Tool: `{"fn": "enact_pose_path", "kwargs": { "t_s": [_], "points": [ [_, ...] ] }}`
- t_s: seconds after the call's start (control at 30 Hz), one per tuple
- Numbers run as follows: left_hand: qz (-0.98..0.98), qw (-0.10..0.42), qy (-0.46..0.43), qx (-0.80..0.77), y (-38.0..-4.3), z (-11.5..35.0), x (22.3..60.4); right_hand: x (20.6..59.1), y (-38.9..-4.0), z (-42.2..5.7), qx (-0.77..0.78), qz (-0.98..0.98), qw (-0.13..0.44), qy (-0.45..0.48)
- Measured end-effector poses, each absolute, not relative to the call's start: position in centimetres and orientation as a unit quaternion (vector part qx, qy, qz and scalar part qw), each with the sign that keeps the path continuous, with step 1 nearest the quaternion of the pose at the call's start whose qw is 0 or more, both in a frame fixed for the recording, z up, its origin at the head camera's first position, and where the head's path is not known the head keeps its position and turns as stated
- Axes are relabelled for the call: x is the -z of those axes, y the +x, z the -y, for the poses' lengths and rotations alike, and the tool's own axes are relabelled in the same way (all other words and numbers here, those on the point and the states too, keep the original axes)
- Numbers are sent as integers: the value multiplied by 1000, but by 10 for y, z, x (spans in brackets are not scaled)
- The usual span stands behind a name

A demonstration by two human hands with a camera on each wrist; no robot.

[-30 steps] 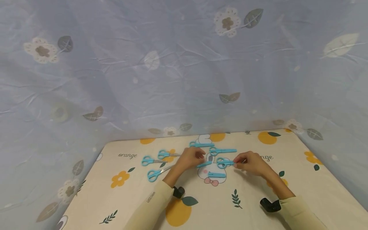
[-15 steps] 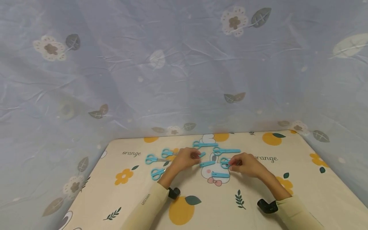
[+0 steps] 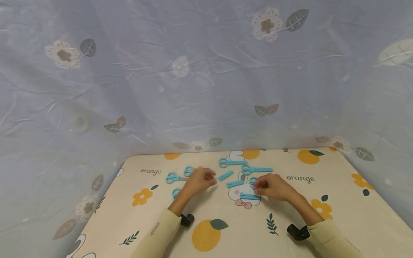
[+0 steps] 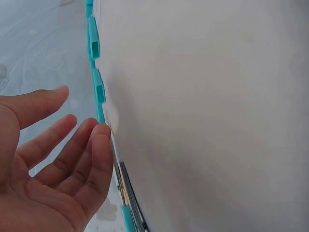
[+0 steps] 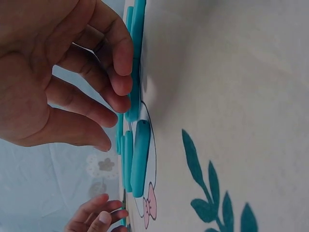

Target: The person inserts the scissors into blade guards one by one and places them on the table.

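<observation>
My left hand (image 3: 199, 181) hovers over the blades of the light-blue scissors, fingers loosely bent and holding nothing. Uncovered scissors (image 3: 172, 178) lie there with two more pairs, partly hidden by the hand and forearm. Just right of its fingertips are two loose blue blade covers, one farther (image 3: 226, 175) and one nearer (image 3: 235, 184). My right hand (image 3: 274, 187) is over a pair of scissors (image 3: 253, 183), hiding most of it; in the right wrist view its fingers (image 5: 123, 63) are relaxed beside the blue plastic. A third cover (image 3: 250, 196) lies just below its fingertips.
Two pairs of covered scissors lie farther back, one at the left (image 3: 232, 162) and one at the right (image 3: 257, 170). A patterned cream cloth (image 3: 245, 236) covers the table. A grey-blue floral curtain (image 3: 193, 89) hangs behind and along the sides.
My left hand has drawn back left, leaving the far cover lying on the cloth. The right hand has let go of the covered scissors and shifted left over them.
</observation>
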State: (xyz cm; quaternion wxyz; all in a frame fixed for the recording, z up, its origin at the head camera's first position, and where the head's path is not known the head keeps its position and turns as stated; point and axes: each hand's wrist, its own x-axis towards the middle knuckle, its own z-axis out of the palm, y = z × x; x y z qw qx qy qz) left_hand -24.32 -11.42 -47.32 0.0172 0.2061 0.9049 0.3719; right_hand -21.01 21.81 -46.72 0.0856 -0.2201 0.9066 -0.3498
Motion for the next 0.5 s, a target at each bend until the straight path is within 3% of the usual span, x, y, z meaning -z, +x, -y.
{"fn": "enact_pose_path", "kwargs": {
  "t_s": [0.5],
  "points": [
    [-926,-15,141,-349,-225,150,470,469,-209,-201,336,-900,104,-257]
  ]
}}
